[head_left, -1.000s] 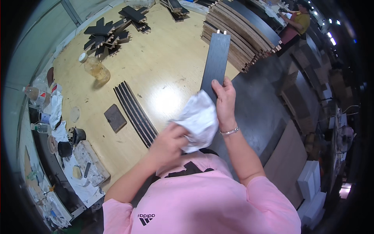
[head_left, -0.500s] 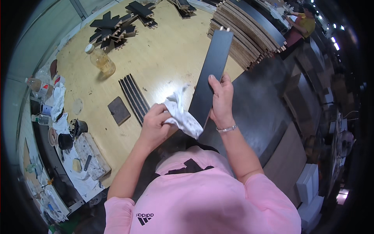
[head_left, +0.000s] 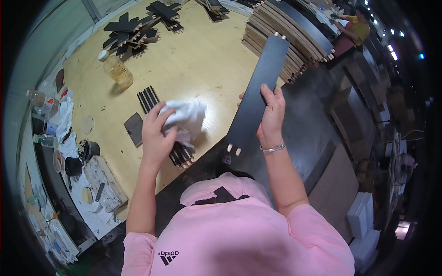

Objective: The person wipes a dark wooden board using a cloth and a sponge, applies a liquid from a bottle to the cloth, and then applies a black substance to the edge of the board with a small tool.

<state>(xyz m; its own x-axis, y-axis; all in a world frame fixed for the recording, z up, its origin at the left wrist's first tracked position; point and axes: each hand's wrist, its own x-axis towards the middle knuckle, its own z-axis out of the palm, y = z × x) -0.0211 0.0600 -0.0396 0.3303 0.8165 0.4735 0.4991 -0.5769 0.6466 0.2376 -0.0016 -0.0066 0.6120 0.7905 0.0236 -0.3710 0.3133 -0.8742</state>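
Note:
In my right hand [head_left: 271, 110] is a flat black board [head_left: 258, 87] with pale wooden dowels at both ends, held tilted off the table's front edge. The thumb lies on its face and the fingers wrap behind it. My left hand [head_left: 158, 129] grips a crumpled white cloth [head_left: 186, 115], partly smeared by motion, above a row of narrow black strips [head_left: 148, 97] on the table. The cloth and hand hide the middle of that row. A small dark square block [head_left: 133, 129] lies left of the strips.
Black doweled boards [head_left: 129, 34] lie heaped at the far left of the yellowish table [head_left: 198, 60]. A bottle of amber liquid [head_left: 115, 69] stands nearer. Boards are stacked [head_left: 287, 41] at the far right. Black cups [head_left: 76, 166] and a stained block [head_left: 106, 181] sit at left. A person [head_left: 357, 30] works beyond.
My left hand has moved left with the cloth, away from the board and over the strips. The board has shifted slightly right, and its lower dowels now show.

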